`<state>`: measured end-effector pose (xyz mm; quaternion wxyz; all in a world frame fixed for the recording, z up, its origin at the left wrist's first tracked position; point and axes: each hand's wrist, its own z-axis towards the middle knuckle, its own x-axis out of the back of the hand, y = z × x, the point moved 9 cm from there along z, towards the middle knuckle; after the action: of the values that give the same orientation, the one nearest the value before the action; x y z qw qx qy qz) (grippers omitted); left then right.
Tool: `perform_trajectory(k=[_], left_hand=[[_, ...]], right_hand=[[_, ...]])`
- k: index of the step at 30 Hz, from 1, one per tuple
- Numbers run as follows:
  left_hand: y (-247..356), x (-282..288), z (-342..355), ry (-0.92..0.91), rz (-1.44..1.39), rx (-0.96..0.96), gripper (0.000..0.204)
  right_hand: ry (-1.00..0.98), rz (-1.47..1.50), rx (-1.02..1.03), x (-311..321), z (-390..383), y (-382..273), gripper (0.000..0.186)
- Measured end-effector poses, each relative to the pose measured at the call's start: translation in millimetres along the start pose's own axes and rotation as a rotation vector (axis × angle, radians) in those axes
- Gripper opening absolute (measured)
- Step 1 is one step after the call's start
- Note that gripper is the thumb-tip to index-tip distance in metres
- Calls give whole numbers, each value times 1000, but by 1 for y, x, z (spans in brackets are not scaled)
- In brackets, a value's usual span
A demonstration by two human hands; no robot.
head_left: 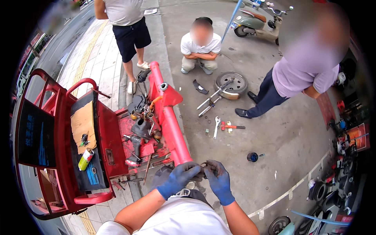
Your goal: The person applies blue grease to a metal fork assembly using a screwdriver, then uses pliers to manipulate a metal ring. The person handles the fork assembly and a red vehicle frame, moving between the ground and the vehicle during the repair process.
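Note:
Both hands wear blue work gloves and meet close in front of my body. My left hand [179, 178] and my right hand [219, 181] pinch a small dark ring-shaped part [204, 165] between their fingertips; its exact kind is too small to tell. Just beyond my left hand is the lower end of a thick red tube [174, 135], part of the stripped front of a red cargo tricycle [113, 150]. A cordless drill [135, 148] lies on the tricycle's red floor among greasy parts.
On the ground ahead lie an adjustable wrench [216, 127], a red-handled hammer [233, 126], a front wheel with fork [232, 85] and a dark round container [252, 157]. A spray can [86, 159] rests on the seat. Three people are nearby, one squatting. A scooter [258, 25] is parked behind.

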<state>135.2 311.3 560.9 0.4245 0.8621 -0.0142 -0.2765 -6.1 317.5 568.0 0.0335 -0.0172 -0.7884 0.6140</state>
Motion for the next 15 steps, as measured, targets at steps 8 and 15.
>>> perform_trajectory(k=[8,15], left_hand=[[8,-68,37,-194,-446,72,34],[7,-130,107,-414,-427,126,38]], right_hand=[[132,180,23,72,-28,-12,32],[356,139,26,146,-21,-22,32]])
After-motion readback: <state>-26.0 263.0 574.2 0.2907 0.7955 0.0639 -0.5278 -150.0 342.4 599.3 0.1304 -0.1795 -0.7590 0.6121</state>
